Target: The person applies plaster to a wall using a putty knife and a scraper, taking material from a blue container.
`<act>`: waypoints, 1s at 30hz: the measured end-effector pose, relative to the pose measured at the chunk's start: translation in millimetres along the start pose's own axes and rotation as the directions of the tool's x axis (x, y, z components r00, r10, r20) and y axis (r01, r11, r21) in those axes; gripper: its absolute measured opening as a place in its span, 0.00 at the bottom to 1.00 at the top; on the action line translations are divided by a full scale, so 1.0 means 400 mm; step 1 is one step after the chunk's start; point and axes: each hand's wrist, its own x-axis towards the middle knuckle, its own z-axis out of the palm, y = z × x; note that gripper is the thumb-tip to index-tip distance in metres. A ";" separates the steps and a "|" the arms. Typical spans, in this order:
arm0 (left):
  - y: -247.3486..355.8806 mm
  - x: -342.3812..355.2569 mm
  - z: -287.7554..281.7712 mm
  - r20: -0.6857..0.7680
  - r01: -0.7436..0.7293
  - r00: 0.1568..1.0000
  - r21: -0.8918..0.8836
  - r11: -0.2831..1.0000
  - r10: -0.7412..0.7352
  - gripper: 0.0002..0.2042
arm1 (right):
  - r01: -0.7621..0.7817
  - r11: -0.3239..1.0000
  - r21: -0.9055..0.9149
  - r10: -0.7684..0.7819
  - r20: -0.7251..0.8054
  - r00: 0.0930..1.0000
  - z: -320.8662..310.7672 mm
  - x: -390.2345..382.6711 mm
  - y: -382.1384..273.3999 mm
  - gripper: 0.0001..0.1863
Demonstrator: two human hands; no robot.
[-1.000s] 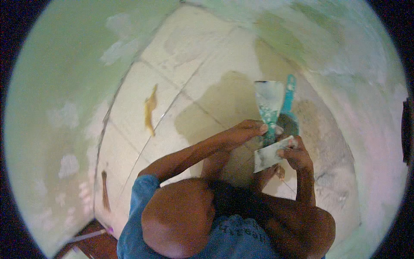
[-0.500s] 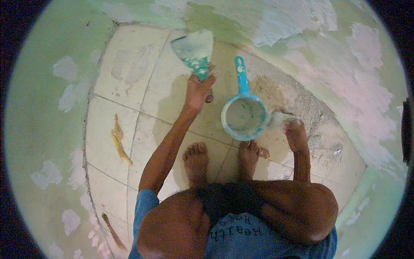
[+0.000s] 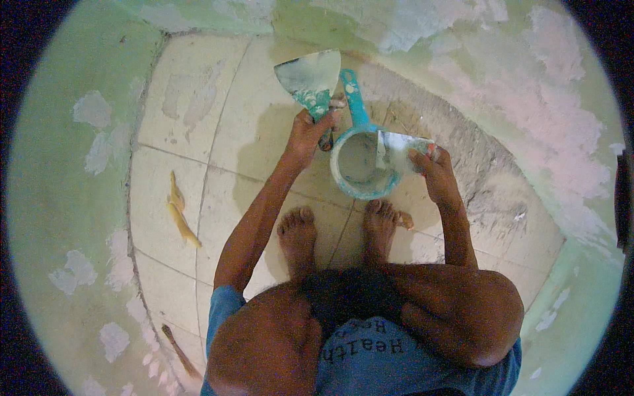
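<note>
My left hand point(image 3: 305, 135) is closed on a wide putty knife point(image 3: 305, 76), its splattered green part above my fingers and its broad blade pointing away from me. A blue plastic dipper point(image 3: 351, 99) lies just right of it, with pale grey material inside. My right hand point(image 3: 432, 168) grips a smaller flat putty blade point(image 3: 391, 146), held over the right part of the dipper's bowl; whether it touches the rim or contents I cannot tell.
Patched pale-green walls point(image 3: 86, 198) border the tiled floor point(image 3: 175, 119). A yellow, peel-like scrap point(image 3: 181, 221) and a thin brush-like object point(image 3: 178, 350) lie at left. My bare feet point(image 3: 297, 241) are below the dipper; rough, dusty residue point(image 3: 489, 191) lies at right.
My hands were close together a second ago and have moved apart, the left one forward with the wide knife. Since half a second ago, the small blade has moved left over the dipper.
</note>
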 end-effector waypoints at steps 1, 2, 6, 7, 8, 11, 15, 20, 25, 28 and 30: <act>0.000 0.011 -0.003 -0.006 0.011 1.000 -0.011 1.000 -0.011 0.10 | -0.025 0.998 -0.057 0.026 0.012 1.000 0.009 0.007 -0.012 0.24; 0.000 0.018 -0.008 -0.012 0.022 1.000 -0.022 1.000 -0.022 0.09 | -0.049 0.992 -0.114 0.052 0.023 0.998 0.018 0.012 -0.029 0.24; -0.004 0.028 0.008 0.052 0.108 0.993 0.007 0.994 -0.108 0.08 | 0.037 0.966 -0.255 -0.058 -0.078 0.995 -0.005 0.039 0.006 0.24; -0.008 0.021 0.009 0.028 0.107 0.994 0.041 0.993 -0.108 0.08 | 0.101 0.955 -0.278 -0.103 0.006 0.995 -0.003 0.041 -0.015 0.23; -0.016 0.015 0.013 0.008 0.106 0.994 0.075 0.992 -0.107 0.07 | 0.166 0.941 -0.295 -0.145 0.090 0.985 -0.006 0.042 -0.047 0.22; -0.045 -0.005 0.019 -0.107 -0.045 0.994 -0.097 0.994 0.035 0.06 | 0.378 0.821 -0.428 -0.326 0.191 0.926 0.006 -0.001 -0.157 0.17; -0.055 -0.030 0.020 -0.193 -0.030 0.981 -0.073 0.997 0.015 0.06 | 0.573 0.554 -0.604 -0.389 0.421 0.820 0.050 -0.064 -0.222 0.14; -0.067 -0.054 0.050 -0.247 0.026 0.968 -0.102 0.994 -0.051 0.06 | 0.536 0.217 -0.815 -0.168 0.510 0.843 0.167 -0.022 -0.096 0.16; -0.074 -0.071 0.054 -0.257 0.017 0.965 -0.121 0.992 -0.048 0.06 | 0.446 0.132 -0.885 -0.174 0.422 0.890 0.245 0.018 -0.006 0.10; -0.077 -0.079 0.055 -0.254 0.002 0.966 -0.147 0.989 -0.040 0.07 | 0.425 0.201 -0.883 -0.137 0.404 0.904 0.267 0.014 -0.008 0.07; -0.084 -0.083 0.056 -0.261 0.011 0.964 -0.158 0.987 -0.053 0.07 | 0.399 0.222 -0.890 -0.082 0.390 0.917 0.281 0.008 0.001 0.07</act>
